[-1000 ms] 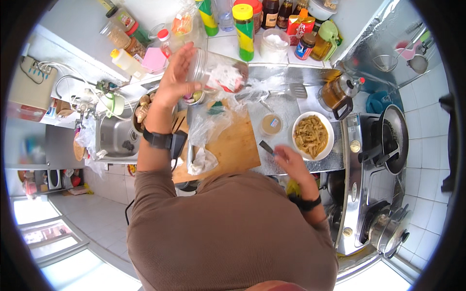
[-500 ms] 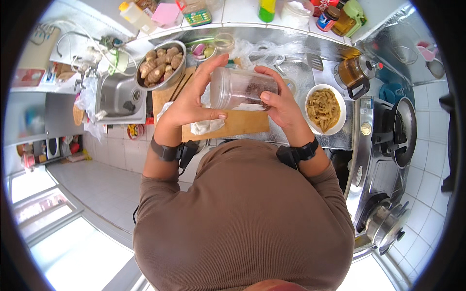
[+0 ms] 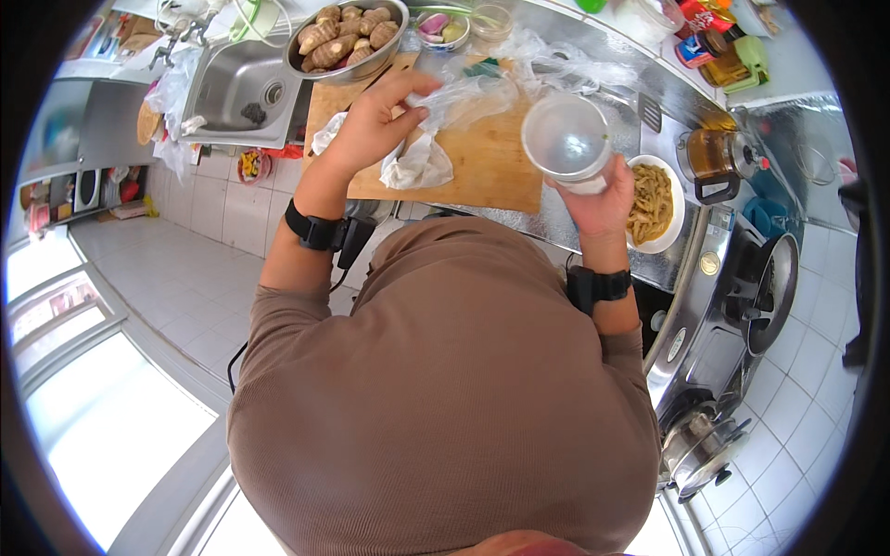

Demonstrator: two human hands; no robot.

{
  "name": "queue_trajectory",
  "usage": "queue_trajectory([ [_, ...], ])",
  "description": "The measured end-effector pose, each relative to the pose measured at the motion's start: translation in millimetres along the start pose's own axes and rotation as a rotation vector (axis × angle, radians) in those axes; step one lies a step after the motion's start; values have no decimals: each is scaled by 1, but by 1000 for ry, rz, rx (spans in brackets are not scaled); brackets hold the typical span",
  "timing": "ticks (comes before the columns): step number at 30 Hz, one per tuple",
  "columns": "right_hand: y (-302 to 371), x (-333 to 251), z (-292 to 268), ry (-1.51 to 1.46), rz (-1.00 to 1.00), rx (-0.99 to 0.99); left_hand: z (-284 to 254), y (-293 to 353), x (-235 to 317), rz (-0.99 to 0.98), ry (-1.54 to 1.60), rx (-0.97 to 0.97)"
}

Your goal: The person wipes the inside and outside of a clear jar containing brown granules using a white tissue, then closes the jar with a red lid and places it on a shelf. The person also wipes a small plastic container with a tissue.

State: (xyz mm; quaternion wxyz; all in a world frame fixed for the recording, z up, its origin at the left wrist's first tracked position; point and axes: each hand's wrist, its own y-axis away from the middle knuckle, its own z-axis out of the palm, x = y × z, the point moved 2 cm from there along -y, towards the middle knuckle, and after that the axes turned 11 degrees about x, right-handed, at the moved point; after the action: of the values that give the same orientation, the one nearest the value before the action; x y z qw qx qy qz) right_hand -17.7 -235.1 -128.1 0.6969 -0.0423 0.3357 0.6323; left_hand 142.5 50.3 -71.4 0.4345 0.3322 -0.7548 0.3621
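My right hand (image 3: 601,196) grips a clear plastic jar (image 3: 567,139) from its right side, over the right end of the wooden cutting board (image 3: 496,171). One round end of the jar faces up; the dark contents are hard to see now. Away from the jar, my left hand (image 3: 375,125) hovers above the board's left part. Its thumb and fingers are curled but apart, with nothing visible between them. Just beyond those fingertips lies a crumpled clear plastic bag (image 3: 482,97). A white cloth (image 3: 417,165) rests on the board below the left hand.
A metal bowl (image 3: 389,57) of taro-like tubers stands by the sink (image 3: 213,93). Right of the jar are a white bowl (image 3: 674,236) of brown strips and a glass pot (image 3: 718,153). Farther right, a black pan (image 3: 786,278) sits on the stove.
Both hands held the jar sideways earlier. Now my left hand has let go and moved left, while my right hand has turned the jar's end upward and shifted right. The view has shifted too.
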Motion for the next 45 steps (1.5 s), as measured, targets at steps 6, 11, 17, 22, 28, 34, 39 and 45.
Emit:
queue_trajectory([
  [6,13,13,-47,-20,-11,169,21,89,-70,-58,-757,-127],
  [11,18,26,-53,13,19,215,33,110,-102,6,-788,-93],
  [17,17,34,-44,29,41,193,7,120,-108,24,-483,169],
  [22,11,34,-32,43,21,67,-44,158,-135,-91,-1137,344],
  [28,1,32,-12,-62,96,-66,-64,189,-179,-322,-889,391],
  [34,-11,33,-4,25,89,26,-73,208,-168,-551,-590,550],
  [39,-19,34,-7,-123,181,43,-57,196,-158,-370,-755,440],
  [45,-26,33,-10,-160,230,-65,-60,200,-172,-282,-899,319],
])
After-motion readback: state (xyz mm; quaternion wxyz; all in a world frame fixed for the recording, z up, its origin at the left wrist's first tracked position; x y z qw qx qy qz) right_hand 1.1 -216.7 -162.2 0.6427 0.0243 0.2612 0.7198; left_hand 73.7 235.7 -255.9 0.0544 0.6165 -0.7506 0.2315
